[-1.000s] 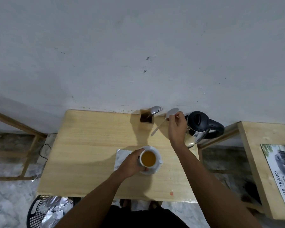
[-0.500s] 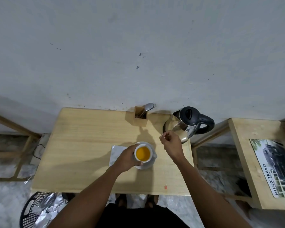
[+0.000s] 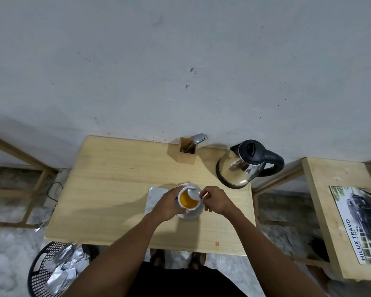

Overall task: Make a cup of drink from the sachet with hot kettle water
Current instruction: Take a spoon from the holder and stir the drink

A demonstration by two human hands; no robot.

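A white cup (image 3: 186, 207) of orange-yellow drink stands on a white saucer (image 3: 194, 214) in the middle of the wooden table (image 3: 116, 189). My left hand (image 3: 167, 204) wraps the cup's left side. My right hand (image 3: 216, 200) pinches a metal spoon (image 3: 193, 193) by its handle, with the bowl over the cup's right rim and tipped into the drink. A silver sachet (image 3: 153, 198) lies flat under my left hand, partly hidden. The steel kettle (image 3: 242, 166) with a black lid and handle stands at the table's back right.
A wooden cutlery holder (image 3: 186, 152) with a fork and spoon sits at the back edge against the wall. A black basket (image 3: 45, 273) of foil wrappers stands on the floor at lower left. A second wooden table (image 3: 321, 211) with a printed sheet is to the right.
My right hand brought the spoon from near the cutlery holder down to the cup, and its bowl now sits in the drink. My left hand stayed on the cup.
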